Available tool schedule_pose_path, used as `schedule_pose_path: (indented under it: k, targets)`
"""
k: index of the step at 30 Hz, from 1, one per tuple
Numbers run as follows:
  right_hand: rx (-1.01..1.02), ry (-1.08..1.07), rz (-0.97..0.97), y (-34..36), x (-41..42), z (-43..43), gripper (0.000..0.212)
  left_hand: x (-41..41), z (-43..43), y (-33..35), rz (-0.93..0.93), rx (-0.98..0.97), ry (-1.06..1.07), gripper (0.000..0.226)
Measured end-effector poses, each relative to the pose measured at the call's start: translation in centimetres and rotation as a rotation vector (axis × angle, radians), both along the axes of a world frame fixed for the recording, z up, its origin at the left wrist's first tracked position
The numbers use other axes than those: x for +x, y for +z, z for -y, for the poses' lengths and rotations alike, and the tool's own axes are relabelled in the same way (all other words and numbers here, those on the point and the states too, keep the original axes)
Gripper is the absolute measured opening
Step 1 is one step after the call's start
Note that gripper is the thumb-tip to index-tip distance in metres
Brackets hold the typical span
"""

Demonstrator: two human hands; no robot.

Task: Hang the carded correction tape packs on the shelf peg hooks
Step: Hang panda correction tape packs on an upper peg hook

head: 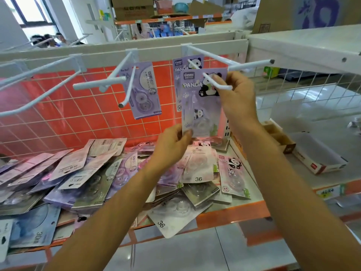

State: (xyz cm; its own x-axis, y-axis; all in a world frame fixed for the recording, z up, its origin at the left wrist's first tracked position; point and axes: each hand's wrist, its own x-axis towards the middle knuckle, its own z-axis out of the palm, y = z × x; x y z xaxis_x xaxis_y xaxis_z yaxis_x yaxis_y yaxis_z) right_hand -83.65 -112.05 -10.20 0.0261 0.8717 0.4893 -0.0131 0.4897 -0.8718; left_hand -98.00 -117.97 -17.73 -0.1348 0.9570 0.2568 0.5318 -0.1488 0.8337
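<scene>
A purple panda correction tape pack [197, 106] hangs threaded on the right peg hook [216, 84]. My left hand [173, 141] pinches its bottom left corner. My right hand [234, 96] grips its top right edge by the hook's tip. Behind it on the same hook hangs a second panda pack [180, 65]. On the middle hook [127, 90] a purple pack [144, 90] hangs with its back facing out. A pile of loose packs [93, 175] covers the shelf below.
Empty white peg hooks [39, 75] stick out at the left. An orange wire grid backing [68, 114] stands behind the hooks. An open cardboard box [312, 153] lies on the white shelf to the right. The orange shelf edge [230, 212] runs under my forearms.
</scene>
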Motion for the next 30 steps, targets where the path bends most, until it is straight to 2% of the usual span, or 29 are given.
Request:
schedule_pose_path:
  k: [5, 9, 13, 16, 19, 22, 25, 30]
  targets:
    - [-0.066, -0.102, 0.138, 0.9, -3.4, -6.6, 0.021, -1.7, -5.7, 1.5, -0.233, -0.105, 0.150, 0.036]
    - [-0.103, -0.116, 0.095, 1.1, -4.9, -9.3, 0.015, -2.8, -8.6, 2.3, -0.370, -0.154, 0.202, 0.043]
    - [-0.159, -0.146, 0.054, 0.3, -5.7, -10.0, 0.028, -3.6, -9.5, 2.5, -0.524, -0.157, 0.208, 0.047]
    - [-0.175, -0.163, 0.210, -1.2, -5.9, -9.2, 0.028, -4.8, -8.8, 1.4, -0.607, -0.196, 0.200, 0.044]
    - [-0.216, -0.139, 0.297, -4.5, -6.0, -8.4, 0.029, -5.9, -7.8, -0.2, -0.716, -0.293, 0.108, 0.020]
    - [-0.282, -0.109, 0.380, -7.6, -6.5, -7.2, 0.020, -7.5, -6.7, -2.2, -0.812, -0.389, 0.068, 0.034]
    - [-0.369, -0.046, 0.607, -10.4, -7.3, -6.1, 0.019, -9.1, -5.8, -4.2, -0.889, -0.416, 0.076, 0.051]
    - [-0.302, 0.169, 0.918, -13.4, -9.7, -4.8, 0.027, -9.7, -5.4, -5.4, -0.893, -0.496, 0.102, 0.051]
